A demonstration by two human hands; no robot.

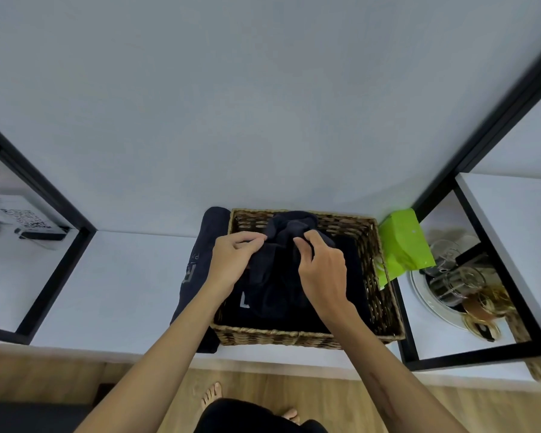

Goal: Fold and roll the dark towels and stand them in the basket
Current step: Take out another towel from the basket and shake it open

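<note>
A woven wicker basket (384,295) stands on the white shelf, right of centre. A crumpled dark towel (289,232) rises out of it above more dark cloth lying in the bottom. My left hand (235,260) pinches the towel's left edge over the basket. My right hand (322,270) pinches the same towel close beside it. Another dark towel (200,270) with pale lettering lies flat on the shelf, tucked against the basket's left side.
A bright green bag (403,248) leans right of the basket. Beyond a black frame post (403,323), glass jars on a plate (450,279). At far left, a card with printed codes (28,221) behind another black frame. Wooden floor and bare feet below.
</note>
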